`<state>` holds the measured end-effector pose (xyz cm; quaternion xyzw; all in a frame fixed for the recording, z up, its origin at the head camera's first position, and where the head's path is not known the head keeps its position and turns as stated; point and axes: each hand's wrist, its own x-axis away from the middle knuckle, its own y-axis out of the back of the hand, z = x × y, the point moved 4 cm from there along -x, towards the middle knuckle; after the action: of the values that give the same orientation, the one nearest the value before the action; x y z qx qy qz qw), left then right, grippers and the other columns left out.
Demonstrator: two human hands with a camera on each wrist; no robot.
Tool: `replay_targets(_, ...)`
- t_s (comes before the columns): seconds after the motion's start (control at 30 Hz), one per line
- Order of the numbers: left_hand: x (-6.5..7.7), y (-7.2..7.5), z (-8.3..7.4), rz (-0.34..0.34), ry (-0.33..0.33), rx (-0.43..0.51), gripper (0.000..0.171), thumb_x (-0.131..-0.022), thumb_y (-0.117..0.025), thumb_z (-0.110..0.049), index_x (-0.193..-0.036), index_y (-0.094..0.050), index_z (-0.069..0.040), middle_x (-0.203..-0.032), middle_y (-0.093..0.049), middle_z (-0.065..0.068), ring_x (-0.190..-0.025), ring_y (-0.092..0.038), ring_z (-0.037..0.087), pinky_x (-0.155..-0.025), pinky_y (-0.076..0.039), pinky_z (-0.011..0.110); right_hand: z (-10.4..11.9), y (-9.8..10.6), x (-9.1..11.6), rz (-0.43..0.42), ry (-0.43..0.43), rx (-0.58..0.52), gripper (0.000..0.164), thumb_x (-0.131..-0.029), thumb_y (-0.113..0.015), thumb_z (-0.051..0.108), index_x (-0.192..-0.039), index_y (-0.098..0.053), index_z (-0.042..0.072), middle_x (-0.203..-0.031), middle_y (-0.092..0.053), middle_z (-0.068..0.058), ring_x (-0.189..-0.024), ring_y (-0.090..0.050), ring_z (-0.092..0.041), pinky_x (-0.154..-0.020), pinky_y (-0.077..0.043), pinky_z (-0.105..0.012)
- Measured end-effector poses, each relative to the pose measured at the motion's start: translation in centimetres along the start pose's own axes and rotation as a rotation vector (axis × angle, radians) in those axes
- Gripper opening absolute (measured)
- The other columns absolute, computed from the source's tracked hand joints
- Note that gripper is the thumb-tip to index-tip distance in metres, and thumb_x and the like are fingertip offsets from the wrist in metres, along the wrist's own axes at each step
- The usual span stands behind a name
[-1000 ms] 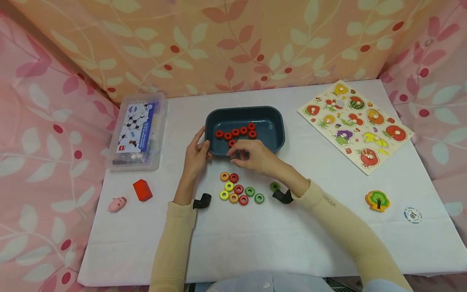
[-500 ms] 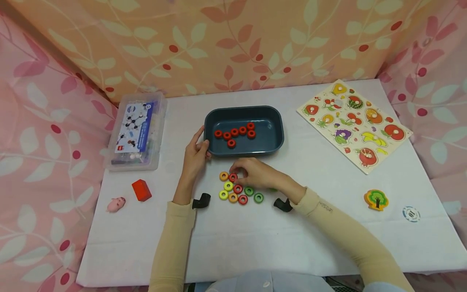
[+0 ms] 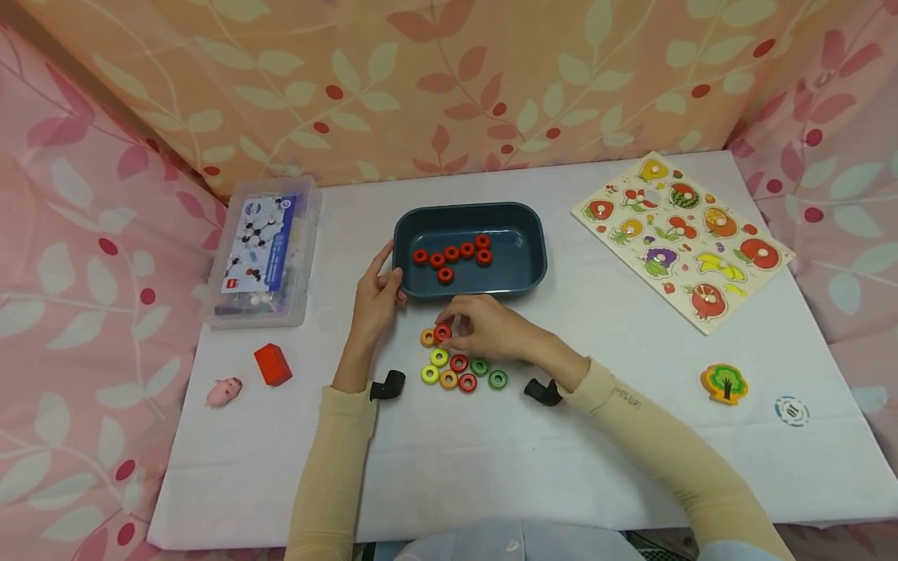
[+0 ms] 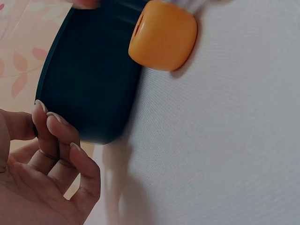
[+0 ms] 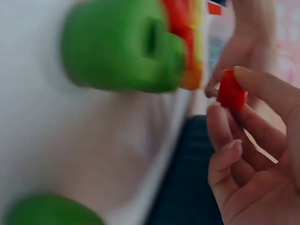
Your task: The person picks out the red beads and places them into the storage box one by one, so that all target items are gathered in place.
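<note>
My left hand (image 3: 375,305) grips the left end of a dark blue rectangular tray (image 3: 521,261), with the thumb at its rim. Several red rings (image 3: 467,250) lie inside the tray. Just in front of it, my right hand (image 3: 494,329) pinches a red ring (image 3: 442,333) between thumb and fingertips, lifted off the cloth in the right wrist view. Beside this ring lies an orange ring (image 3: 427,337). Closer to the body are yellow rings (image 3: 430,375), another orange ring (image 3: 448,379), two red rings (image 3: 459,363) and green rings (image 3: 498,380).
A clear plastic case (image 3: 261,249) stands at the back left, with a red block (image 3: 273,365) and a pink toy pig (image 3: 224,392) before it. To the right are a fruit puzzle board (image 3: 684,234), a tree-shaped piece (image 3: 725,384) and a round chip (image 3: 792,411).
My right hand drew back from the tray to the loose rings, took hold of a red one and raised it slightly to the left. My left hand has stayed at the tray.
</note>
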<state>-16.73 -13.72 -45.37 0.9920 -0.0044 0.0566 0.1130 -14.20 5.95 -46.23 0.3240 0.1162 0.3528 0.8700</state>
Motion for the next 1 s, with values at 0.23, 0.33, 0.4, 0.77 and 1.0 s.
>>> replay_targets(0.23, 0.1, 0.0, -0.1, 0.0, 0.0, -0.007, 0.052, -0.104, -0.051, -0.008, -0.154, -0.04, -0.016, -0.076, -0.058, 0.029, -0.068, -0.057, 0.036, -0.062, -0.049, 0.029, 0.0, 3.5, -0.7, -0.19, 0.029, -0.049, 0.031, -0.085, -0.081, 0.021, -0.115, -0.073, 0.015, -0.093, -0.067, -0.001, -0.07, -0.057, -0.013, -0.062, -0.045, -0.027)
replay_targets(0.33, 0.1, 0.0, 0.0, 0.001, 0.005, -0.004, 0.052, -0.104, -0.051, -0.008, -0.155, -0.04, -0.017, -0.076, -0.058, 0.028, -0.069, -0.057, 0.038, -0.062, -0.049, 0.029, -0.7, 4.8, -1.1, -0.258, -0.012, -0.025, 0.033, -0.085, -0.081, 0.021, -0.116, -0.072, 0.013, -0.085, -0.065, -0.002, -0.067, -0.056, -0.013, -0.061, -0.044, -0.029)
replay_targets(0.4, 0.1, 0.0, 0.0, 0.0, 0.008, 0.0, 0.052, -0.104, -0.051, -0.009, -0.155, -0.039, -0.017, -0.075, -0.058, 0.026, -0.069, -0.057, 0.038, -0.062, -0.049, 0.029, -1.3, 5.5, -1.4, -0.283, -0.062, 0.023, 0.033, -0.086, -0.081, 0.024, -0.117, -0.072, 0.015, -0.081, -0.063, -0.003, -0.064, -0.054, -0.013, -0.06, -0.042, -0.03)
replay_targets(0.77, 0.1, 0.0, 0.2, -0.002, 0.012, 0.004, 0.052, -0.104, -0.051, -0.009, -0.155, -0.039, -0.017, -0.072, -0.058, 0.02, -0.072, -0.056, 0.045, -0.062, -0.05, 0.03, -3.6, 6.0, -3.3, -0.233, -0.193, 0.156, 0.03, -0.084, -0.083, 0.024, -0.112, -0.074, 0.015, -0.098, -0.068, -0.005, -0.074, -0.057, -0.018, -0.064, -0.045, -0.034)
replay_targets(1.0, 0.1, 0.0, -0.1, -0.003, -0.01, 0.0, 0.052, -0.104, -0.051, -0.008, -0.155, -0.039, -0.015, -0.072, -0.058, 0.025, -0.071, -0.055, 0.044, -0.061, -0.049, 0.028, -4.7, 5.9, -4.4, -0.191, -0.227, 0.185, 0.03, -0.083, -0.083, 0.027, -0.11, -0.077, 0.017, -0.101, -0.06, -0.002, -0.086, -0.055, -0.019, -0.071, -0.045, -0.035)
